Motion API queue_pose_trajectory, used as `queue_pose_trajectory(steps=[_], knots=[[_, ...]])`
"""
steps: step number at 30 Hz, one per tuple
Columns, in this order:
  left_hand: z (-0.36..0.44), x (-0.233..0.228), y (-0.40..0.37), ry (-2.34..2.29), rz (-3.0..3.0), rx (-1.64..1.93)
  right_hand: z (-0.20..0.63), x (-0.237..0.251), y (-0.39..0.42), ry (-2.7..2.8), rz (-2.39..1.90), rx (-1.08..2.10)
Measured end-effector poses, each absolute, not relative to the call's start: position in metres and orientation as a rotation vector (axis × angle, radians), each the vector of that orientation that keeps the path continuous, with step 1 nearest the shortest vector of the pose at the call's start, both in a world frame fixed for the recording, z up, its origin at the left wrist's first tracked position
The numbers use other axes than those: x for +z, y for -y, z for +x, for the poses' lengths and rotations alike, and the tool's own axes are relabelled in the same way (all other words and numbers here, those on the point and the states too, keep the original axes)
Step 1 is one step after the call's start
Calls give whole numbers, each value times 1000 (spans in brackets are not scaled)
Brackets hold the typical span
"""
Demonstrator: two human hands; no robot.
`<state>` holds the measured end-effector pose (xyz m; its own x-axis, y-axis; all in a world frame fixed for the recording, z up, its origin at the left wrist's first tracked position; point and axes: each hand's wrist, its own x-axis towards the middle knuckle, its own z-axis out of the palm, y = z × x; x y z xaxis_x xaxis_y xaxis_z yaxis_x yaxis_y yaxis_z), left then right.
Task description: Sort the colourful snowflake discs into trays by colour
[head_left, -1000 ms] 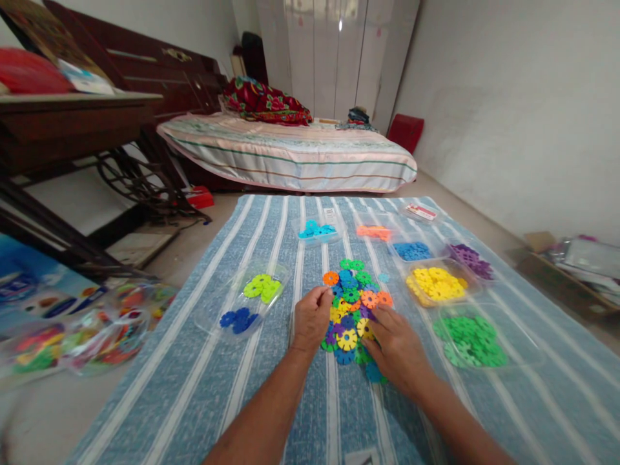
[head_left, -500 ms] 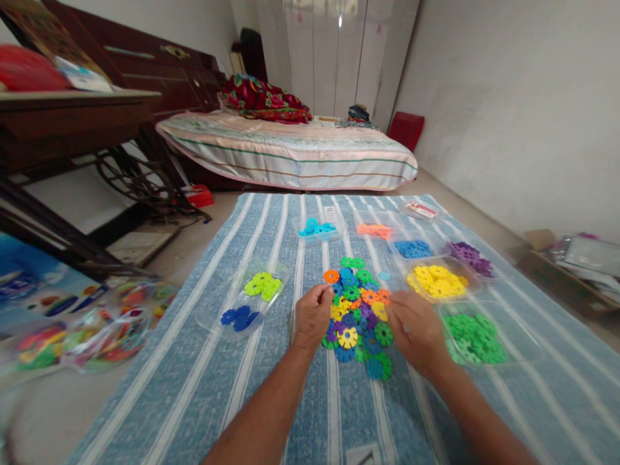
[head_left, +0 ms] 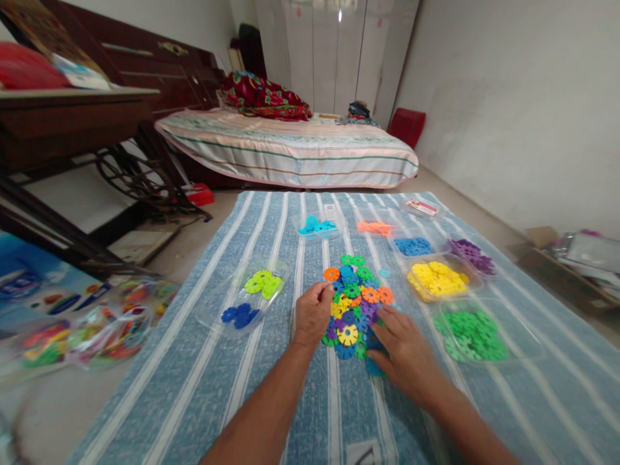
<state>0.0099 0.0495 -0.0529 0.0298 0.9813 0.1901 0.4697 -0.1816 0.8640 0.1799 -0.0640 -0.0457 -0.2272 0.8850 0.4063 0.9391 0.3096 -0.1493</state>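
A pile of notched, flower-shaped plastic discs [head_left: 347, 335] in mixed colours lies on the striped cloth between my hands. My left hand [head_left: 311, 314] is closed at the pile's left edge, thumb and fingertips together; whatever they may hold is hidden. Over the pile's right side, my right hand [head_left: 404, 352] has its fingers apart, covering several blue and green discs. An orange disc [head_left: 331, 274] lies at the pile's upper left, and a light blue disc [head_left: 384, 274] sits just off its upper right.
Clear tubs hold sorted discs: green discs [head_left: 475, 336], yellow discs [head_left: 437, 279], purple discs [head_left: 472, 256], blue discs [head_left: 411, 247], orange pieces [head_left: 374, 228] and light blue discs [head_left: 316, 226]. At left, another tub holds lime discs [head_left: 263, 283] and dark blue discs [head_left: 240, 316]. A bed [head_left: 295, 152] stands beyond.
My right hand has moved nearer to me and slightly left, and its fingers have spread over the pile. The yellow disc by its fingertips no longer shows. My left hand stays put.
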Motion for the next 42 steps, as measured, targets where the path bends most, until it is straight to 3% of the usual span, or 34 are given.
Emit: queue_pose_trajectory(steps=[14, 25, 37, 42], knots=[[10, -50, -50, -1483, 1719, 1104, 169, -51, 61, 1996, -1329, -267], [9, -47, -49, -1494, 1724, 1088, 194, -21, 41, 1831, -1340, -197], [9, -46, -48, -1481, 1713, 1090, 233, 15, 27, 1524, -1628, 280], [10, -46, -48, -1485, 1722, 1093, 241, 15, 29, 1477, -1693, 330]])
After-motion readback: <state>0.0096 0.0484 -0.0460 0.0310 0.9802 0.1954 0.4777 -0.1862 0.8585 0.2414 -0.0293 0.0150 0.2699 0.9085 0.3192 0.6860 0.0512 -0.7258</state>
